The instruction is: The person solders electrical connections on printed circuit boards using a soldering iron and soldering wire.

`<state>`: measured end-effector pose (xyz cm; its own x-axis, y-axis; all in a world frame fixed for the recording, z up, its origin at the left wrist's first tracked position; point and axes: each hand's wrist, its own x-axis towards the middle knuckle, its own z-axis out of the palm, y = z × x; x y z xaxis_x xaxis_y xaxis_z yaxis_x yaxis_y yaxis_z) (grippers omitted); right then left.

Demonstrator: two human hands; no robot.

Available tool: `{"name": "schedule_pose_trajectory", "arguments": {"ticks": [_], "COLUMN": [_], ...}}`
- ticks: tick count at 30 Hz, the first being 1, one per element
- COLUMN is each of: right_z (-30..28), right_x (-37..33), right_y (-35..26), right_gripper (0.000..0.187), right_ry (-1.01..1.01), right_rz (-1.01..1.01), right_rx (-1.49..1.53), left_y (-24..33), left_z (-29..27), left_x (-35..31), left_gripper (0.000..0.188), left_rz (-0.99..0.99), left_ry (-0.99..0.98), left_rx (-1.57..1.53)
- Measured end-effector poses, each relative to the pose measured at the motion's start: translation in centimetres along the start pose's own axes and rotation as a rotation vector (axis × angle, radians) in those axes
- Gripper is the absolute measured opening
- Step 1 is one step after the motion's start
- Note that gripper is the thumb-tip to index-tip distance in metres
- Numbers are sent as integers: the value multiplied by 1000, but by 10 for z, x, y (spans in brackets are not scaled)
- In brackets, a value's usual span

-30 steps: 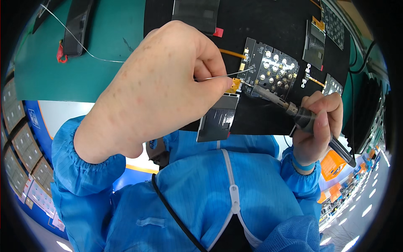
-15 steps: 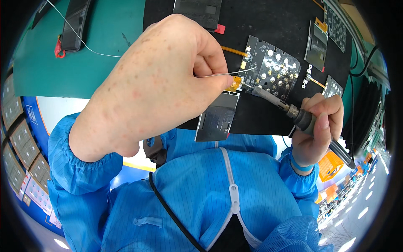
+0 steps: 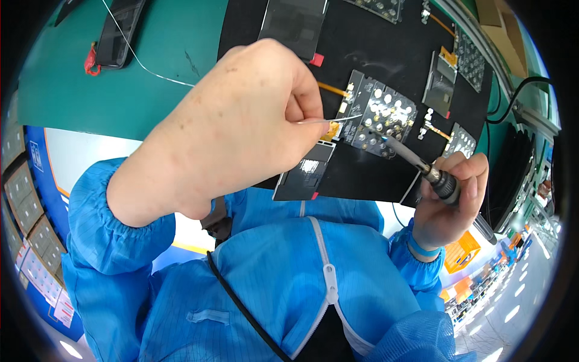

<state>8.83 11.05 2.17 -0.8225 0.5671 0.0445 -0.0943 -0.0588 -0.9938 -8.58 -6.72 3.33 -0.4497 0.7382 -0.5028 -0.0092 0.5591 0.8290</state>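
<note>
We are pinching thin silvery wire (image 3: 350, 117) in our bare left hand (image 3: 259, 108), clasping a black-handled metal soldering iron (image 3: 443, 184) in our right hand (image 3: 449, 220), slanting over a dark silver-dotted circuit board (image 3: 381, 117), on flat black mat (image 3: 359, 172) extending beyond its near edge.

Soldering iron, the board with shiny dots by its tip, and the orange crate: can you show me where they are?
Soldering iron (image 3: 446, 186): head view, on its dark grip.
Board with shiny dots (image 3: 386, 113): head view, on its dotted face.
Orange crate (image 3: 462, 253): head view, on its side wall.
</note>
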Motion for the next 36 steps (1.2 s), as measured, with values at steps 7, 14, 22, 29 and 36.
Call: {"name": "schedule_pose_trajectory", "arguments": {"ticks": [7,14,22,29,36], "right_z": [-21,-51,-91,-137,-73], "right_x": [13,40,120,176,116], "right_y": [-18,-33,-59,-15,-62], "right_gripper": [27,37,16,21,17], "right_ry": [167,368,393,436,313], "right_rz": [-52,-85,-443,-544,-298], "right_rx": [-23,-108,-388,-1056,-781], "left_y": [5,12,-5,0,-12], "left_z": [1,15,-14,-11,-6], "left_x": [-1,-18,-29,-17,-30], "left_gripper": [7,19,11,13,21], "left_rz": [13,423,205,668,725], "left_ry": [7,408,218,736,600], "left_rx": [-11,410,-433,621,435]}}
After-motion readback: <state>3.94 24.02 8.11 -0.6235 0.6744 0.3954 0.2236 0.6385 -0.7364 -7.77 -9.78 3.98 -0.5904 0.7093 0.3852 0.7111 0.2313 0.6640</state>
